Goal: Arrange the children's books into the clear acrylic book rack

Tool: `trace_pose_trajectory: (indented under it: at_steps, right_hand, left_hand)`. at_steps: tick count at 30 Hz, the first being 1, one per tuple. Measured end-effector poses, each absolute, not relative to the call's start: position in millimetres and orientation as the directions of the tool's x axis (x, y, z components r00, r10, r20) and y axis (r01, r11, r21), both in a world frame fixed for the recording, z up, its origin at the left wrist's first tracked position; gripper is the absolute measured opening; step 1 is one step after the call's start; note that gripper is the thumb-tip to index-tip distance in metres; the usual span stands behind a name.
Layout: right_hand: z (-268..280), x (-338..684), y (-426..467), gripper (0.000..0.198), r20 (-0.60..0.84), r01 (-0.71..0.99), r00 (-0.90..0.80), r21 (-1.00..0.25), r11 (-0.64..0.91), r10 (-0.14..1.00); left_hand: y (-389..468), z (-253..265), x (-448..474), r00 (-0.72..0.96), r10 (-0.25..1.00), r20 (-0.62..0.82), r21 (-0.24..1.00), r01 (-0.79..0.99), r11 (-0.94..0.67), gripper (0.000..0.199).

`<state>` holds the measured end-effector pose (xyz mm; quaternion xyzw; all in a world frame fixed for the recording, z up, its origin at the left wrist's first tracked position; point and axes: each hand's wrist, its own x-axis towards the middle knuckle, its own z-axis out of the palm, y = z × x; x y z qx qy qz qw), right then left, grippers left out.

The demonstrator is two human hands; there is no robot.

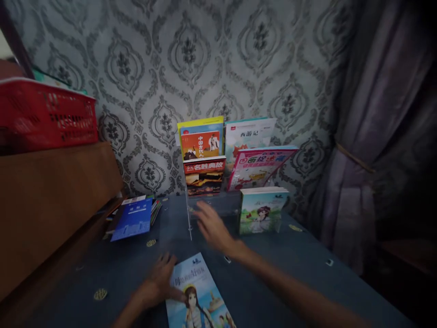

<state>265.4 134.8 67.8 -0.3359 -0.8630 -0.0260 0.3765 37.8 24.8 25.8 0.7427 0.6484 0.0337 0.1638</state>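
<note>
A light-blue paperback book with a drawn girl in braids lies flat at the near edge of the view. My left hand rests over its left side, thumb stretched across the cover and fingers spread. Further forward, my right hand is held out with its fingers apart, nothing in it, in front of a clear tiered book stand. On the stand are a dark book with a red title band, an orange book, a white book and a tilted pink book. Green-blue books stand at its lower right.
On the left, a blue book tops a pile on the dark table cover. Beyond it a red basket sits on a brown wooden surface. A grey curtain hangs at right, and patterned wallpaper covers the back wall.
</note>
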Motion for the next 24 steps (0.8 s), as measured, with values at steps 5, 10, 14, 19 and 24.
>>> trace_pose_trajectory:
  at_steps: [5, 10, 14, 19, 24]
  right_hand:
    - [12, 246, 64, 0.045, 0.393, 0.416, -0.767, -0.297, 0.860, 0.507]
    - [-7, 240, 37, 0.051, 0.213, 0.420, -0.814, -0.429, 0.800, 0.541]
    - [7, 262, 35, 0.060, 0.139, 0.588, -0.696, -0.454, 0.670, 0.705]
    - [13, 279, 33, 0.058, 0.096, 0.711, -0.575, -0.432, 0.555, 0.812]
    - [14, 273, 30, 0.056, 0.099, 0.741, -0.548, -0.404, 0.537, 0.831]
  left_hand:
    - [29, -30, 16, 0.158, 0.987, 0.026, 0.267, 0.950, -0.159, 0.093]
    - [22, -57, 10, 0.167, 0.965, 0.203, 0.203, 0.957, -0.208, 0.077]
    - [7, -53, 15, 0.162, 0.977, 0.140, 0.208, 0.960, -0.189, 0.058]
    - [4, -56, 27, 0.158, 0.952, 0.264, 0.075, 0.980, -0.183, 0.052]
    - [-5, -65, 65, 0.321, 0.922, 0.216, 0.075, 0.936, -0.344, 0.060]
